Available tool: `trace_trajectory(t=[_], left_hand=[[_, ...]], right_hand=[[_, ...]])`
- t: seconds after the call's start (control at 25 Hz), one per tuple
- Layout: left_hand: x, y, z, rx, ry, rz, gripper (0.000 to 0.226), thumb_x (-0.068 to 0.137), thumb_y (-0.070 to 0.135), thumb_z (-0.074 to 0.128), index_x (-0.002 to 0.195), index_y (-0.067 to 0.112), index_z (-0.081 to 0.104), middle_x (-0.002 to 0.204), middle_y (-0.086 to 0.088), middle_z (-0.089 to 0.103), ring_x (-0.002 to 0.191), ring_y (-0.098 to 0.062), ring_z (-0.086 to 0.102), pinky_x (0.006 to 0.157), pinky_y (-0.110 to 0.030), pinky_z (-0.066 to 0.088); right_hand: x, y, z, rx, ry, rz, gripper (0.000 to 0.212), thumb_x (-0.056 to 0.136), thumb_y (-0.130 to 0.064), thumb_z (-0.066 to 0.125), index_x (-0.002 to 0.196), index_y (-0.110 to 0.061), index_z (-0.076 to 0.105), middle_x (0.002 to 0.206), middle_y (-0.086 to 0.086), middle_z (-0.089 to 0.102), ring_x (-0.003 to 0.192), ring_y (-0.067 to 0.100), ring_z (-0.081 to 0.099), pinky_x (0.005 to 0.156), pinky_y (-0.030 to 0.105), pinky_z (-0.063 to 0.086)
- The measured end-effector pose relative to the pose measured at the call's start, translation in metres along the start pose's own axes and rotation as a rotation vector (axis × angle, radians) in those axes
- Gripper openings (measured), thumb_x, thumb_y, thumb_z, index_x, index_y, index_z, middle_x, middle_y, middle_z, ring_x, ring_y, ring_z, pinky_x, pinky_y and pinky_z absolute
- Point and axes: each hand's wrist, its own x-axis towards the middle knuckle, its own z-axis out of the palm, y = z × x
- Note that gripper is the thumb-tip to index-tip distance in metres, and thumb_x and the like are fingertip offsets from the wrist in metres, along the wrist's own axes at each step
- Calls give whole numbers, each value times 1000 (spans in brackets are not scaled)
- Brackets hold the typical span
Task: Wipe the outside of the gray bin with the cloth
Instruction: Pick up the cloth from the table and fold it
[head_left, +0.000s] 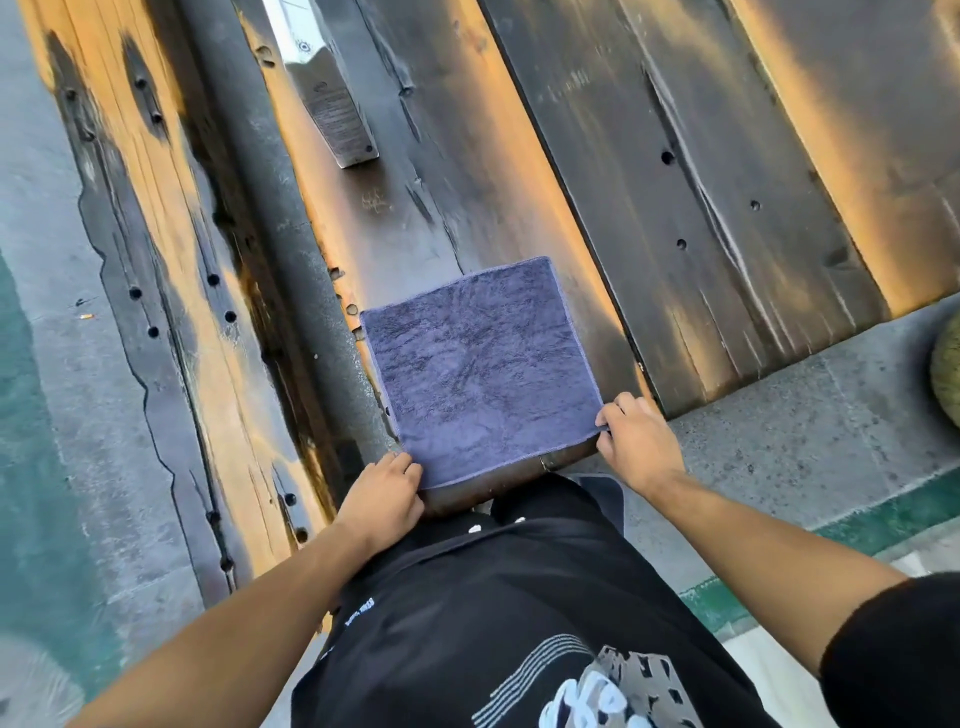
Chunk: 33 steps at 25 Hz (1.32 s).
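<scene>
Two hands are holding a purple cloth (480, 371) spread flat on a weathered wooden surface (675, 171) at centre frame. Left hand (382, 501) fingers are curling onto its lower left corner; right hand (636, 441) fingers are pinching the lower right corner. Concrete pavement (810, 415) is lying at right.

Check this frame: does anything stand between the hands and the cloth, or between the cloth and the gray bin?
Nothing separates the hands from the cloth: the left hand pinches its near-left corner and the right hand its near-right corner, with the cloth spread flat on a wooden plank. No gray bin is clearly visible, so that path cannot be judged.
</scene>
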Motion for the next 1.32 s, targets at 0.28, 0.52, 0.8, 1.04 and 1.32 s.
trace_trajectory(t=[0.28, 0.52, 0.8, 1.04, 1.32], left_hand=[[-1, 4, -26, -530, 245, -235, 13, 78, 25, 52, 68, 17, 50, 76, 2, 53, 79, -19, 48, 71, -32, 42], [21, 10, -64, -1139, 504, -613, 21, 93, 7, 49, 72, 7, 49, 84, 1, 69, 80, -13, 61, 75, -34, 45], [59, -17, -96, -1275, 638, -720, 8, 83, 29, 52, 76, 25, 55, 70, -6, 54, 66, -21, 49, 65, -47, 48], [93, -44, -116, -1266, 684, -750, 12, 88, 19, 56, 80, 28, 57, 66, -1, 61, 63, -22, 54, 52, -45, 53], [116, -75, -118, -1187, 691, -785, 6, 86, 35, 60, 83, 40, 62, 85, 1, 71, 82, -24, 71, 67, -56, 62]], right_hand=[[22, 1, -17, 325, 63, 38, 7, 88, -18, 61, 82, -20, 65, 96, -3, 56, 93, 15, 52, 85, 33, 50], [63, -13, -53, 730, 180, 222, 8, 85, -13, 66, 87, -17, 72, 91, -10, 70, 85, 5, 63, 85, 27, 50], [120, -31, -66, 927, 145, 271, 7, 90, -12, 64, 91, -15, 70, 91, -2, 71, 92, 19, 69, 84, 35, 54], [161, -43, -75, 923, 115, 273, 10, 94, -21, 64, 99, -18, 72, 99, -1, 73, 94, 15, 69, 75, 26, 54], [201, -54, -77, 905, 123, 330, 14, 90, -23, 68, 100, -15, 75, 91, -1, 75, 86, 14, 71, 83, 38, 59]])
